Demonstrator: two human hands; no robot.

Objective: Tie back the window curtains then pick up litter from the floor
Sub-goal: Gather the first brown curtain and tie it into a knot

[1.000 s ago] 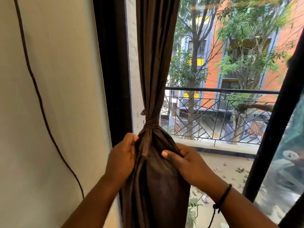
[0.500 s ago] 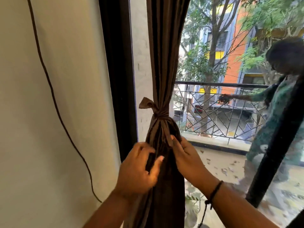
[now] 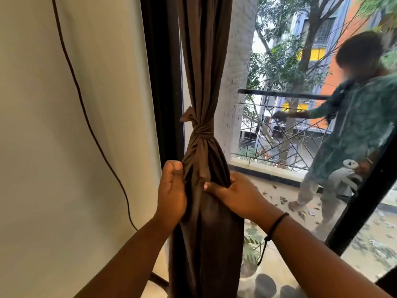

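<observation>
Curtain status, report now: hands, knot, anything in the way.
Left hand and right hand both grip the brown curtain just below the knot. Knot tied, bundle gathered. Nothing in the way.

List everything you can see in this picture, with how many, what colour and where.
curtain: one, brown, centre, bunched
knot: one, brown, mid-curtain
window frame: one, black, left of curtain
cable: one, dark, on cream wall, left
balcony railing: one, black, outside
potted plant: one, green, outside, low
reflected person: one, green top, right glass
wrist cord: one, black, right wrist
left hand: grips curtain below knot
right hand: pinches curtain below knot
</observation>
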